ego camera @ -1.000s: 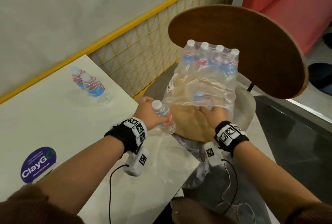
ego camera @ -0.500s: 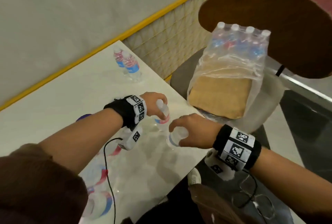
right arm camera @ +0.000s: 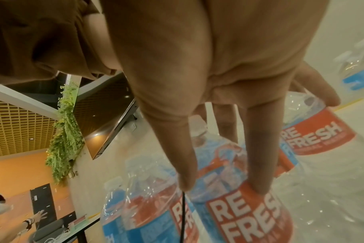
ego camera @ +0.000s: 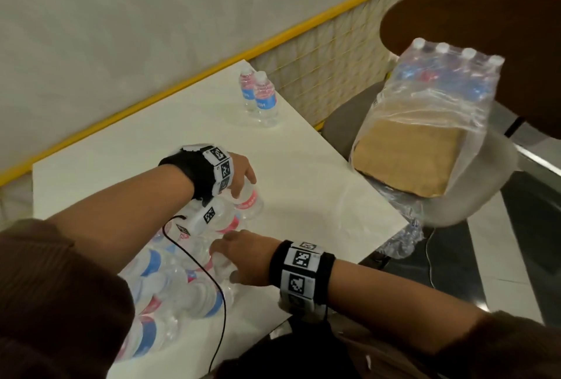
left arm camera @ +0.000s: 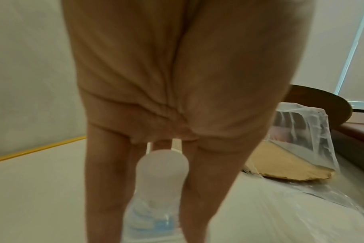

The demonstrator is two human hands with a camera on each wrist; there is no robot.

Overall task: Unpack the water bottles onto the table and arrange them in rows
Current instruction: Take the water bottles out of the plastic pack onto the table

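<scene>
Head view: our left hand (ego camera: 239, 173) grips an upright water bottle (ego camera: 250, 201) on the tabletop (ego camera: 303, 184); our right hand (ego camera: 243, 260) nearby clasps another bottle (ego camera: 220, 263) beside the clustered bottles (ego camera: 170, 284).

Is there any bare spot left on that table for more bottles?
Yes. The table is bare between the two far bottles and the left hand, and along its chair-side edge toward the plastic pack. It is crowded near the person, where bottles cluster under both arms around the right hand.
</scene>
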